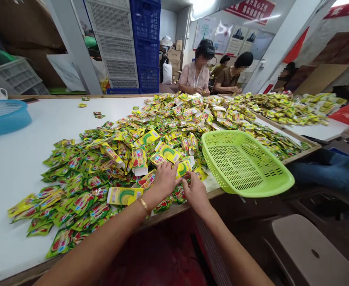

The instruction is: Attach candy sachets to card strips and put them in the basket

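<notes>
A small yellow box (184,167) with a green arc printed on it, its white end flap standing out, sits between my two hands. My left hand (165,178), with a gold bracelet at the wrist, has bent fingers closed at the box's left side. My right hand (196,192) pinches at its lower right edge, the fingertips partly hidden. Around them lies a heap of green candy packets (85,202) with red watermelon prints. Several more yellow boxes lie on it, among them one with an open white end (139,161) and one beside my left wrist (123,196).
A lime-green basket (270,190) rests at the table's front edge, to the right. A blue basket (10,127) stands far left on the white table (1,171). A plastic stool (314,246) is below right. Co-workers (194,75) sit across the table.
</notes>
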`<state>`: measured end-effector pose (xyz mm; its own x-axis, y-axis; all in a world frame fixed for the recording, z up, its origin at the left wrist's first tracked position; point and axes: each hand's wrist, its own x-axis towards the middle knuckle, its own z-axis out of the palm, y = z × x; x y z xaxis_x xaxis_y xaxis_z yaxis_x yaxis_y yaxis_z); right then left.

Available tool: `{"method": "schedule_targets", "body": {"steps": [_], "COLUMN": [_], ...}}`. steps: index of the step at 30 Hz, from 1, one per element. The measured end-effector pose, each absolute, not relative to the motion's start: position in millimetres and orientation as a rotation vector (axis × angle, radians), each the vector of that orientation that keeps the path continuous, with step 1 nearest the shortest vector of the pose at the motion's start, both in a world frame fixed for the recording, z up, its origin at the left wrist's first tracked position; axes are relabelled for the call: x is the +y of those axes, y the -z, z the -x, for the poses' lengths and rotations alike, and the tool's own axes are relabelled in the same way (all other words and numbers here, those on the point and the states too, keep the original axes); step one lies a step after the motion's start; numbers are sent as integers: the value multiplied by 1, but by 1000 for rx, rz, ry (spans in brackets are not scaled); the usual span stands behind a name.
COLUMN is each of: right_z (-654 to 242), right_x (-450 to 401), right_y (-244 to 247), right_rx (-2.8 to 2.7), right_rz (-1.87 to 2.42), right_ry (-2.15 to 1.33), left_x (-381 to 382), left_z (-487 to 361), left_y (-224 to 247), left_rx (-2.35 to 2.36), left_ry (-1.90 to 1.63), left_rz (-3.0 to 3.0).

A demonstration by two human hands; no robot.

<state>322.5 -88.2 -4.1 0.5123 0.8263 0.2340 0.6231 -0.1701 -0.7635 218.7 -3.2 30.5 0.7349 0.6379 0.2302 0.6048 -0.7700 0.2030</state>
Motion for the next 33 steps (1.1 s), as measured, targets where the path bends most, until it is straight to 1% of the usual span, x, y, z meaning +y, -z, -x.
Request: {"method": "schedule_targets", "body": {"steps": [3,8,12,14,17,20,22,23,24,26,29,31,33], "right_z": [-320,-328,-331,-330,-329,-329,-331,-332,-333,-334,-332,-330,-331], "right_x": [-93,-99,-95,-97,-109,-129,-145,-153,-161,-174,-184,-188,-190], "right_y": [20,41,42,33,16,4,3,5,8,15,28,38,47], "right_rx": [-1059,-783,-643,-597,-492,-286,-174,-135,-104,-65,-68,-142,-297], "right_rz": [1848,1776,1693,1632,1421,1151,1131,1169,1218,1318,1434,1483,1531], "right_ry": [-419,-567,-672,-734,-887,-1006,-971,-954,-956,-996,-1012,-956,-847], "left_x": [0,-16,-19,-22,-44,-76,-85,-82,-76,-53,-20,-13,-19], "left_z": [-238,-233,-245,-248,-238,-220,-216,-220,-228,-255,-306,-333,-347], "left_y": [-22,-1,5,3,-3,-8,-11,-12,-13,-12,-11,-17,-26], "left_rx": [1088,1160,1178,1188,1013,533,303,298,372,668,1008,1116,1114], "left_ry": [-328,-426,-403,-493,-731,-851,-808,-783,-759,-704,-311,-96,-66], "left_rz": [-2789,-2692,-2633,-2560,-2665,-2804,-2693,-2612,-2545,-2499,-2629,-2646,-2644]}}
